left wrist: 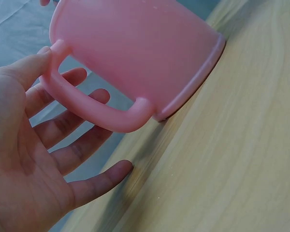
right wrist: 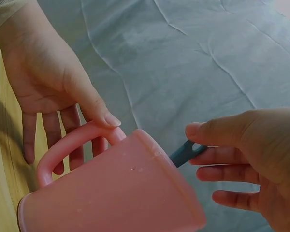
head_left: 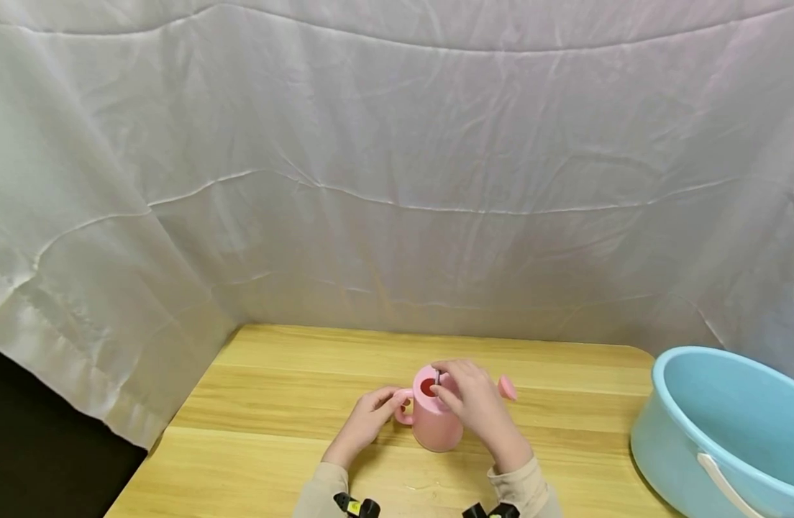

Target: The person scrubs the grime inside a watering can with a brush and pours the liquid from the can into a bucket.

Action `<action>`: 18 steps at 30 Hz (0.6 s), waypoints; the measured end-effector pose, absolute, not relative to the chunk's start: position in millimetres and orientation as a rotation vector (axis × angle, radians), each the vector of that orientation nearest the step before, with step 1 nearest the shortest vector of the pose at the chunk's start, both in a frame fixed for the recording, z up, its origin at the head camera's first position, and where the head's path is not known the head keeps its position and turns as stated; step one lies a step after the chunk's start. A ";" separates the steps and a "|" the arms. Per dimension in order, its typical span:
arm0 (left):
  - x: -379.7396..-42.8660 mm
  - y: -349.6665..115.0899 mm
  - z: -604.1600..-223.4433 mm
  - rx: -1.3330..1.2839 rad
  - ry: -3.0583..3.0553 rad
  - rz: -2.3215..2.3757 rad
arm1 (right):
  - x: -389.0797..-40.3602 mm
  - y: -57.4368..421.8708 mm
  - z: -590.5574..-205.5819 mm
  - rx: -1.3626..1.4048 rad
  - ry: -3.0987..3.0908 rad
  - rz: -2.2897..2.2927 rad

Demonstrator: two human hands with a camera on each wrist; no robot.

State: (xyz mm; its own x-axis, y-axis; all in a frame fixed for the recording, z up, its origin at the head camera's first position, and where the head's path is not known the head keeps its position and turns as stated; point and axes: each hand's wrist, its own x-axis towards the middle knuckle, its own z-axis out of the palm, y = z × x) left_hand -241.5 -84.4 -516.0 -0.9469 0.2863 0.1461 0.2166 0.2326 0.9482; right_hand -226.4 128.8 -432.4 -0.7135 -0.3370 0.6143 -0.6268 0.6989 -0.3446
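Note:
A pink watering can [head_left: 438, 428] stands upright on the wooden table, its spout's round head [head_left: 507, 388] pointing right. My left hand [head_left: 371, 416] pinches the top of the can's handle [left wrist: 94, 110] between thumb and index finger; the other fingers spread loosely below. Above the can's round top opening [head_left: 428, 387], which looks red inside, my right hand [head_left: 471, 396] pinches a slim dark grey handle with a hole in its end [right wrist: 184, 154]. This handle sticks up out of the opening. Its lower part is hidden inside the can.
A large light-blue bucket [head_left: 678, 439] with a white handle [head_left: 727, 485] stands at the right. Grey cloth [head_left: 397, 173] hangs behind the wooden table [head_left: 274, 388] and along its left side. Small wet spots [head_left: 423, 485] show on the table in front of the can.

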 end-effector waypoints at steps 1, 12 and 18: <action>-240.2 -84.3 -513.2 0.495 2.413 1.849 | -226.4 128.4 -432.6 0.731 -2.392 0.750; -245.8 -86.3 -524.0 0.501 2.396 1.861 | -227.0 127.6 -433.7 0.687 -2.414 0.742; -249.1 -87.3 -528.7 0.506 2.377 1.881 | -226.5 126.8 -433.4 0.666 -2.362 0.698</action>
State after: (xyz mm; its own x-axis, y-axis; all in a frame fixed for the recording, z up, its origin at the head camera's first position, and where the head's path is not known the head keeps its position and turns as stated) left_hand -249.1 -87.3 -528.7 -0.9435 0.2964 0.1483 0.2125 0.1977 0.9569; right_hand -226.5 126.8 -433.4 -0.7064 -0.2902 0.6456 -0.5946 0.7381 -0.3188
